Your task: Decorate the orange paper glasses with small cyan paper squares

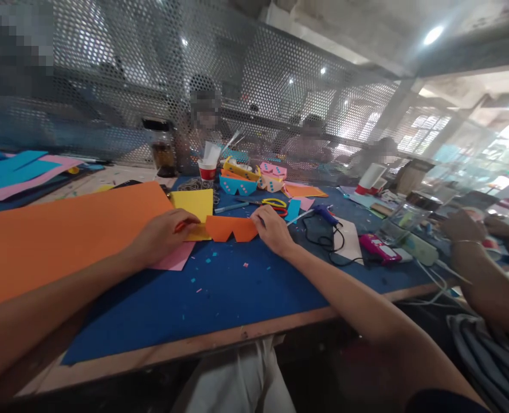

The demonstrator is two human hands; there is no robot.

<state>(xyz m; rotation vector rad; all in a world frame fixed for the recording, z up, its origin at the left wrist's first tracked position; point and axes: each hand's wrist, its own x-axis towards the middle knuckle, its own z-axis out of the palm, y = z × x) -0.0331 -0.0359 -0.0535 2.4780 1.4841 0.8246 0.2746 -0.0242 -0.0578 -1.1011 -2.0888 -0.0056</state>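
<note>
A pair of orange paper glasses (231, 228), with a notch in its lower edge, lies at the middle of the blue mat (254, 287). My right hand (275, 230) pinches its right end between thumb and fingers. At its left, my left hand (164, 232) is closed, with a small red-orange piece showing between the fingers; what it is I cannot make out. Those fingertips touch yellow paper (194, 205) beside the glasses. Under my left forearm stretches a large orange sheet (78, 229), and pink paper (177, 258) pokes out below my hand.
Yellow-and-red-handled scissors (275, 203) lie beyond my right hand. Finished paper glasses (237, 184) and a paper cup (207, 169) stand behind. Rightward are a blue glue gun (325, 215) with its cord and a magenta device (380, 249). A co-worker's arm (473, 252) reaches in there.
</note>
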